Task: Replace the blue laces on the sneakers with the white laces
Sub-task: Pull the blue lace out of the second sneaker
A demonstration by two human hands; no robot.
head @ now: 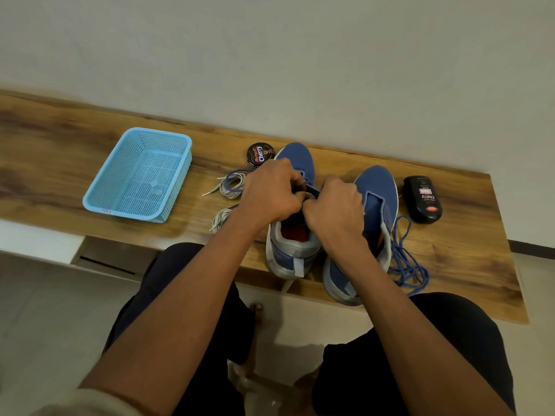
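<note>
Two blue sneakers stand side by side on the wooden bench [60,136], toes away from me. My left hand [271,192] and my right hand [333,205] are curled over the tongue of the left sneaker [295,157], and both pinch its blue lace [312,189]. The right sneaker [380,187] has no lace in it. A loose blue lace [404,259] lies in a tangle beside its heel. Two coiled white laces lie left of the shoes, one [232,186] with a blue lace end across it, the other [220,219] by my left wrist.
An empty light-blue plastic basket [141,175] stands at the left of the bench. A round tin of shoe polish [259,154] sits behind the left sneaker. A black polish bottle [422,199] lies right of the right sneaker. The wall runs close behind the bench.
</note>
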